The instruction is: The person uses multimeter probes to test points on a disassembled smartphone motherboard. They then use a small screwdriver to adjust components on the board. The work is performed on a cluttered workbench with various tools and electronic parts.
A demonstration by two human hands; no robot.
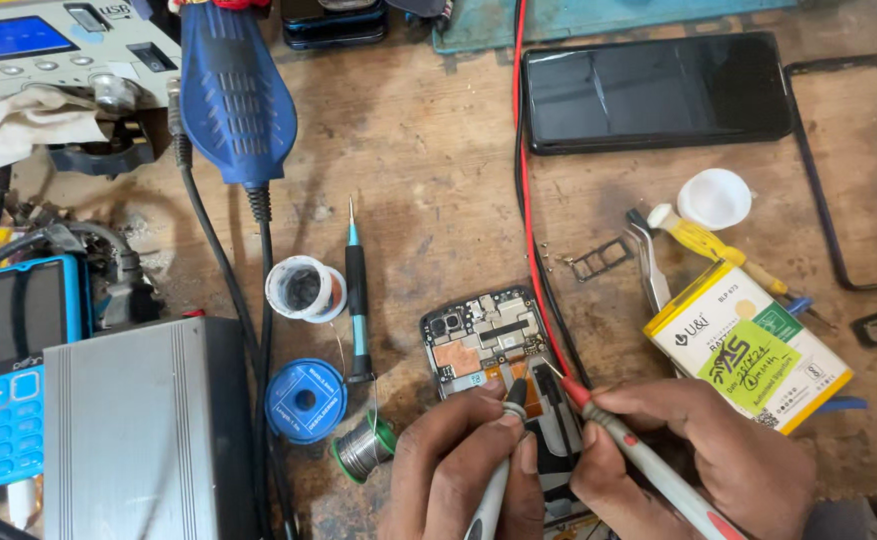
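Note:
An opened phone [486, 342] lies back-side up on the wooden bench, its circuit board and copper shield exposed. My left hand [453, 465] grips a grey-and-black probe [503, 440] with its tip on the board near the lower middle. My right hand [708, 450] grips a red-and-grey probe [623, 445], its metal tip touching the board's right edge. Both hands rest over the phone's lower half, hiding it.
A yellow-edged battery pack [748, 345], tweezers [648, 265], a yellow screwdriver [713, 248], a white cap [715, 197] and a SIM tray [598, 258] lie right. A black phone [658, 90] sits above. Left: a precision screwdriver [357, 300], solder spools [305, 400], a grey metal box [143, 430], a blue keypad phone [18, 370], a blue hot-air handle [233, 95].

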